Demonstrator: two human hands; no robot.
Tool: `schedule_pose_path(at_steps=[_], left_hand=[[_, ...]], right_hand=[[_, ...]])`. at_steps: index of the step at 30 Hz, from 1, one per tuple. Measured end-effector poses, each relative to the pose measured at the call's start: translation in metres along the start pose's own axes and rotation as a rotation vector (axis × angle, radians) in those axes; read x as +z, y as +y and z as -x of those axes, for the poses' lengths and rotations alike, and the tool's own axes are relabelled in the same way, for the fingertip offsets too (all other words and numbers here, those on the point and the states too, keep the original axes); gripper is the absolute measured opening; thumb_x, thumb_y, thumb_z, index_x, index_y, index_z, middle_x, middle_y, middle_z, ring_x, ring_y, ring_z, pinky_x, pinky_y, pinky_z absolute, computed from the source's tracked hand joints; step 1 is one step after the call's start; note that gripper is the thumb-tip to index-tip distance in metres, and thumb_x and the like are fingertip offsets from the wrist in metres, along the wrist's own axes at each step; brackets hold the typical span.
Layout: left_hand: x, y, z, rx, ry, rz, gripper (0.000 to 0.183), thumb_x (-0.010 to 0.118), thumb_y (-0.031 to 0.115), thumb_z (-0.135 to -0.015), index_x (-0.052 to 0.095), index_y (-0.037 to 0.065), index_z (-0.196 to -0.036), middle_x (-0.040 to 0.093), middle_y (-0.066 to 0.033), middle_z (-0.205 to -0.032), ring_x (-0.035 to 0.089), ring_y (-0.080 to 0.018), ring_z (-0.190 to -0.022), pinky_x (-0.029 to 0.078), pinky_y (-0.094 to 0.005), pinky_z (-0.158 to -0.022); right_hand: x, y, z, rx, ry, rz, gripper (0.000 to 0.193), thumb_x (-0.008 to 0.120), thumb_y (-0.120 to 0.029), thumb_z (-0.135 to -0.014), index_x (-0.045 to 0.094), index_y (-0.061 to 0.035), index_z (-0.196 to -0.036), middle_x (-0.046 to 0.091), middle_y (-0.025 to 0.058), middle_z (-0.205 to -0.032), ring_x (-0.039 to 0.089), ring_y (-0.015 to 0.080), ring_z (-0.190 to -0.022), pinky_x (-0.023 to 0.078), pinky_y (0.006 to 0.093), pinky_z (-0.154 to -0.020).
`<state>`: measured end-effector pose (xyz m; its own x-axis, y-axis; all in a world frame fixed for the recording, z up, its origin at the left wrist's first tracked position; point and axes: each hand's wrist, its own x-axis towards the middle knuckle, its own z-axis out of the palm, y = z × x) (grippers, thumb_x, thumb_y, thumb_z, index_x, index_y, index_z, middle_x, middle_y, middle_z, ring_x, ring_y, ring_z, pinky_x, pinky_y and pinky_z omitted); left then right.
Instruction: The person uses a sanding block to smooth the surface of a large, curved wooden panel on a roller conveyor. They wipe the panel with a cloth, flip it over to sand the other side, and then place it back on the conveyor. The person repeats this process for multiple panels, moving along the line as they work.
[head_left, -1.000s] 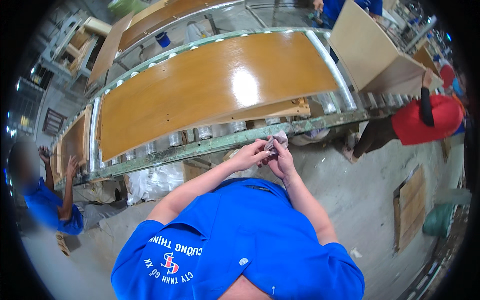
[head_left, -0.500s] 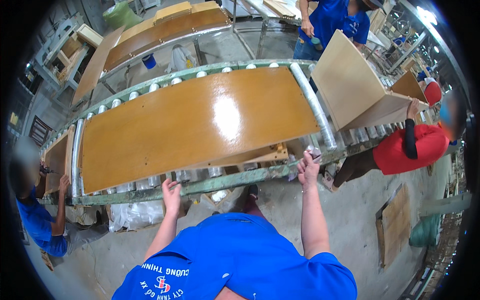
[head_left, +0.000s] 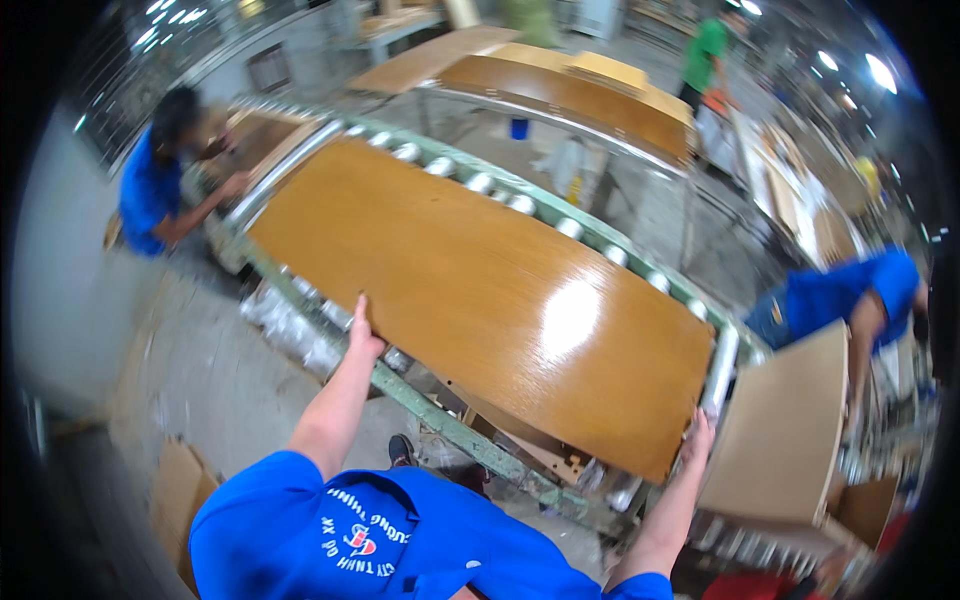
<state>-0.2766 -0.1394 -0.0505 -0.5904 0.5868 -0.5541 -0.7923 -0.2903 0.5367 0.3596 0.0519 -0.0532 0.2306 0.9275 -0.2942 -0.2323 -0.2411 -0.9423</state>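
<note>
A long glossy brown wooden panel [head_left: 470,290] lies across the roller conveyor in front of me, slanting from far left to near right. At its near long edge, my left hand [head_left: 365,335] grips it, left of the middle; the fingers are partly hidden by the panel. My right hand [head_left: 697,445] is closed on the panel's right end, close to the near corner. Under the near edge shows a wooden frame piece with holes [head_left: 545,450], mostly covered by the panel.
The conveyor's green rail [head_left: 440,420] runs between me and the panel. At far left a person in blue [head_left: 155,190] works on another wooden piece. On the right, a pale board assembly [head_left: 780,430] stands beside a bending person in blue [head_left: 850,300]. More panels [head_left: 560,95] lie on a stand behind.
My view has swung to the right. My left hand has come up from below the rail onto the panel's near edge, and my right hand has moved onto its right end.
</note>
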Motion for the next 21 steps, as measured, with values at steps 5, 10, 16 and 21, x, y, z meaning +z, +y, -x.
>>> schedule_pose_path(at_steps=[5,10,16,21], left_hand=[[-0.017,-0.004,-0.006,0.073,-0.044,0.188,0.051,0.067,0.037,-0.078,0.051,0.012,-0.120,0.057,-0.0082,-0.117,0.053,-0.0280,-0.107,0.043,-0.0474,-0.092],[-0.021,-0.005,0.003,0.107,0.066,0.152,0.047,0.066,0.032,-0.079,0.051,0.011,-0.118,0.058,-0.0082,-0.115,0.054,-0.0265,-0.105,0.044,-0.0463,-0.089],[-0.079,0.010,0.073,0.017,0.072,0.095,0.046,0.062,0.037,-0.082,0.053,0.011,-0.119,0.057,-0.0063,-0.120,0.052,-0.0246,-0.111,0.040,-0.0426,-0.096],[-0.142,0.037,0.138,-0.082,0.057,0.058,0.046,0.057,0.038,-0.085,0.051,0.012,-0.123,0.056,-0.0062,-0.122,0.051,-0.0241,-0.113,0.039,-0.0417,-0.098]], right_hand=[[0.030,-0.003,-0.016,-0.023,-0.049,0.219,0.048,0.061,-0.021,-0.085,0.046,-0.0026,-0.127,0.053,0.0072,-0.121,0.046,0.0207,-0.113,0.037,0.0368,-0.094],[0.003,0.001,0.008,-0.094,-0.002,0.247,0.051,0.061,-0.023,-0.085,0.045,0.0011,-0.126,0.052,0.0099,-0.122,0.047,0.0215,-0.112,0.038,0.0364,-0.093],[-0.056,0.022,0.097,-0.005,0.096,0.450,0.050,0.060,-0.022,-0.085,0.045,0.0041,-0.126,0.052,0.0116,-0.121,0.049,0.0225,-0.109,0.039,0.0339,-0.091],[-0.091,0.046,0.194,-0.199,0.194,0.422,0.048,0.066,-0.026,-0.080,0.054,0.0032,-0.116,0.057,0.0086,-0.108,0.053,0.0193,-0.092,0.042,0.0315,-0.081]])
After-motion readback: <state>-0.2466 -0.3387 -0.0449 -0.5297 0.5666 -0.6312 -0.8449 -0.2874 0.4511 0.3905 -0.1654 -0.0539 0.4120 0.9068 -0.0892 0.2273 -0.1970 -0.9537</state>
